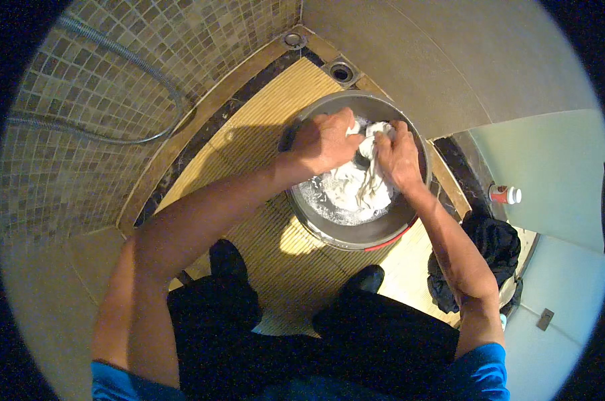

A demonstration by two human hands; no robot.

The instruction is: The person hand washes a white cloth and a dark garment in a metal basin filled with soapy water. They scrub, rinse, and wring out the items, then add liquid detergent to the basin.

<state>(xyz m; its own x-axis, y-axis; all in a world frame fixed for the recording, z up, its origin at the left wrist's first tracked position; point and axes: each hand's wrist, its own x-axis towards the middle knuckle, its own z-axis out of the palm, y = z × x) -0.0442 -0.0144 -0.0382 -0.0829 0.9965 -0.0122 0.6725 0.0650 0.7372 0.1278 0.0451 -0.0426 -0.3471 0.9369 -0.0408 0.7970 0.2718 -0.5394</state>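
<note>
A round grey basin [327,231] with soapy water stands on the ribbed yellowish floor. White wet cloth [355,188] lies bunched in it, its upper part raised between my hands. My left hand [332,138] is closed on a bit of the cloth over the basin's upper left part. On the right, my right hand [398,153] grips another part of the same cloth with thumb and fingers. Foam floats around the cloth, mostly at the lower left inside the basin.
A floor drain [341,73] and a round metal cap [294,40] lie beyond the basin. A metal shower hose [132,62] hangs by the mosaic wall at left. Black cloth [490,245] lies at right, near a red and white bottle [503,194] and frosted glass panels [538,170].
</note>
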